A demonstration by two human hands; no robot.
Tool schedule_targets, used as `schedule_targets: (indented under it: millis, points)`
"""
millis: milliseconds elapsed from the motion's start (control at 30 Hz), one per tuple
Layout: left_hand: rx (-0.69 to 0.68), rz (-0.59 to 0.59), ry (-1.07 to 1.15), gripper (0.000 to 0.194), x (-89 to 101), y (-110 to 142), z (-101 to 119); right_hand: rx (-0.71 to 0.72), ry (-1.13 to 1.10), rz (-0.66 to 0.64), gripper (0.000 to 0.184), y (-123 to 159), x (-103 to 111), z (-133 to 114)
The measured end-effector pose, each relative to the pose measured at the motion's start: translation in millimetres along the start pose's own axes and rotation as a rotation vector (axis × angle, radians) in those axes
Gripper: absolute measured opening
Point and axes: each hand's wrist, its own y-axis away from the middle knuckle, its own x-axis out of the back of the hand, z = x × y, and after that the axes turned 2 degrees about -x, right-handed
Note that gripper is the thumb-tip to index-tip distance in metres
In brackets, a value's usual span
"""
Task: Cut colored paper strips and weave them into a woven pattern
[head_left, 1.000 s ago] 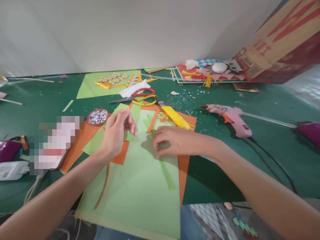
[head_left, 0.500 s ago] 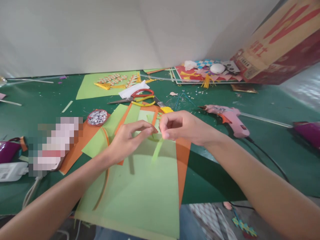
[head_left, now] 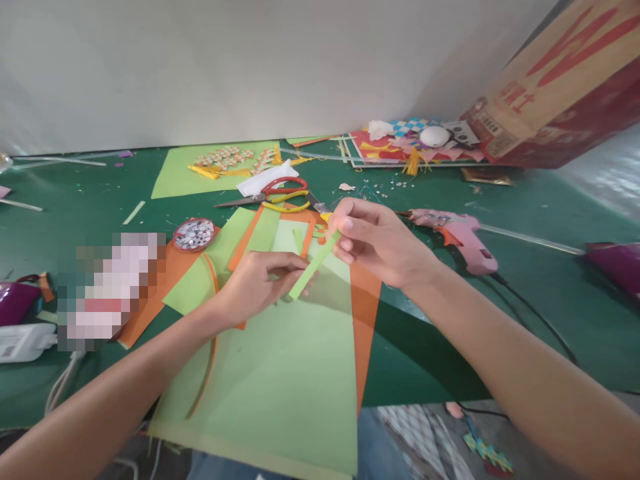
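My right hand [head_left: 377,240] pinches the upper end of a bright green paper strip [head_left: 314,268], which slants down to the left. My left hand [head_left: 263,280] is closed beside the strip's lower half, its fingertips partly behind the strip. What those left fingers hold, if anything, I cannot make out. Below both hands lies a large pale green paper sheet [head_left: 280,387]. Short green and orange paper pieces [head_left: 319,233] rest just beyond the hands. A curved orange strip [head_left: 207,373] lies left of centre on the sheet.
Red-and-yellow-handled scissors [head_left: 285,193] and a partly covered yellow cutter [head_left: 325,217] lie ahead. A pink glue gun [head_left: 457,233] with a cord is at right. A round tub of googly eyes [head_left: 194,235] stands left, near a pixelated object [head_left: 113,293]. A paper bag [head_left: 565,87] stands back right.
My right hand has risen slightly and turned, bringing the green strip up across the front of my left fingertips. My left hand has shifted slightly down.
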Motion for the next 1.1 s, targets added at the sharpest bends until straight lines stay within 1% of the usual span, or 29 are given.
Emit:
schedule_targets:
  millis: [100, 233, 333, 400, 467, 533, 567, 700, 800, 867, 967, 1033, 1100]
  points:
    - [0.040, 0.016, -0.002, 0.021, 0.7, 0.1, 0.7, 0.001, -0.015, 0.022, 0.033, 0.4, -0.3, -0.6]
    - [0.081, 0.071, 0.000, 0.018, 1.4, 0.3, 5.7, -0.018, 0.009, 0.032, 0.035, 0.8, -2.9, -2.7]
    - [0.011, 0.111, 0.060, 0.018, 2.5, 0.6, 6.3, -0.021, 0.039, 0.036, 0.036, 0.3, -4.7, -3.4]
    - [-0.053, 0.100, 0.064, 0.018, 3.5, 0.7, 5.4, -0.019, 0.053, 0.040, 0.035, -0.1, -5.0, -3.2]
    - [-0.084, 0.079, 0.044, 0.013, 4.2, 0.7, 5.1, -0.015, 0.072, 0.049, 0.034, -0.3, -4.9, -2.9]
    - [-0.065, 0.073, 0.022, 0.006, 4.3, 0.5, 6.1, -0.008, 0.095, 0.060, 0.033, -0.3, -4.6, -2.7]
    - [-0.042, 0.077, 0.014, 0.007, 4.2, 0.3, 7.2, -0.002, 0.105, 0.068, 0.033, -0.2, -4.5, -2.7]
    - [0.070, 0.086, -0.009, 0.018, 3.9, -0.5, 12.1, 0.022, 0.145, 0.085, 0.031, -0.3, -4.4, -1.7]
    - [0.115, 0.045, 0.021, 0.024, 5.2, -0.3, 13.3, 0.062, 0.188, 0.106, 0.029, -0.9, -4.5, 0.1]
    - [0.131, 0.031, 0.058, 0.029, 6.1, 0.4, 12.9, 0.085, 0.232, 0.126, 0.027, -1.2, -4.8, 0.9]
    - [0.130, 0.060, 0.027, 0.037, 6.4, 0.9, 12.4, 0.097, 0.290, 0.150, 0.026, -1.3, -5.7, 0.5]
    - [0.110, 0.064, -0.005, 0.034, 5.5, 0.6, 12.4, 0.111, 0.303, 0.159, 0.027, -1.1, -6.6, -0.2]
    - [0.095, 0.053, 0.004, 0.028, 4.2, -0.2, 12.8, 0.124, 0.302, 0.164, 0.028, -0.9, -7.2, -0.5]
